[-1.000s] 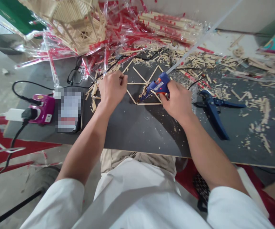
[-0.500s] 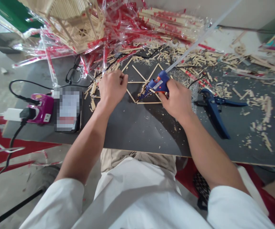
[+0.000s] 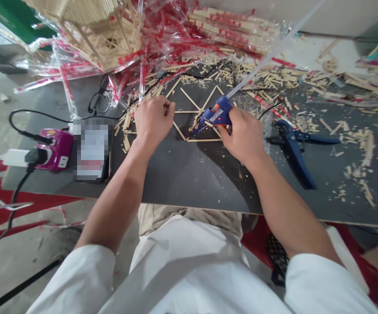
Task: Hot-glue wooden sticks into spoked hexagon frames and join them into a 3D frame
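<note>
r hand (image 3: pixel 246 133): fingers wrapped round glue gun (image 3: pixel 215 115) grip
l hand (image 3: pixel 152 117): fingers curled in, at l part of stick frame (image 3: pixel 205 140); can't tell if pinching a stick
gun tip (image 3: pixel 193 130): angled down-l, by frame's near corner; contact unclear
frame: flat on dk table (image 3: pixel 182 183), btwn hands
blue cutter (image 3: pixel 294 150): just r of r hand
</note>
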`<action>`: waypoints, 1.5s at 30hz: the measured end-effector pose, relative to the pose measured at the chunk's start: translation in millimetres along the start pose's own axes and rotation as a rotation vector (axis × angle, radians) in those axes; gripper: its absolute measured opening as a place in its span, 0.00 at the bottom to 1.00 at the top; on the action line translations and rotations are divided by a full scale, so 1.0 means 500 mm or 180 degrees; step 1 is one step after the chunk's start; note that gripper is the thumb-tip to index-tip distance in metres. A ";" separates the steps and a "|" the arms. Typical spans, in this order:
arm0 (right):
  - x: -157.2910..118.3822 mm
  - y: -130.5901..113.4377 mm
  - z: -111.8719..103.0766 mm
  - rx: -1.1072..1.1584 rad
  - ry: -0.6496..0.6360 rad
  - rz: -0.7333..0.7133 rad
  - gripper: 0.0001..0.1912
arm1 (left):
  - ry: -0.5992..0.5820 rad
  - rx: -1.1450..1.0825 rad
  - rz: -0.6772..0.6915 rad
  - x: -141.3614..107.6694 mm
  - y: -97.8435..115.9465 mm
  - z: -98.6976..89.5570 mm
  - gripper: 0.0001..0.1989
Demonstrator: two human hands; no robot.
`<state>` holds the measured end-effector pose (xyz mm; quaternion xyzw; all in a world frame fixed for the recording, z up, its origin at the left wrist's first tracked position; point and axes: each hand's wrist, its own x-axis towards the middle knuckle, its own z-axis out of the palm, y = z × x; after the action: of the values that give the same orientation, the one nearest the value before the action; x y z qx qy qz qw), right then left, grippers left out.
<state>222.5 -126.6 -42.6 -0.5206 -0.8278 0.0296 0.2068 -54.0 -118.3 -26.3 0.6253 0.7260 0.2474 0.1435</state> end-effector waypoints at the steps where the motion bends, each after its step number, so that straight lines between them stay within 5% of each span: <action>1: 0.000 0.001 -0.001 0.0016 0.0018 -0.0010 0.16 | 0.0025 0.0031 0.0027 0.001 -0.002 0.001 0.12; 29: -0.007 0.003 -0.008 0.0005 0.0010 0.0107 0.14 | -0.0089 0.0212 -0.0079 -0.001 -0.001 -0.005 0.13; 45: -0.009 0.039 0.006 -0.0185 0.0662 0.0396 0.22 | -0.0174 0.0318 -0.0350 0.004 -0.019 -0.050 0.03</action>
<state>239.6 -121.1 -51.6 -0.5770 -0.7685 -0.0359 0.2741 -75.2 -121.9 -10.2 0.5974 0.7666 0.1854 0.1453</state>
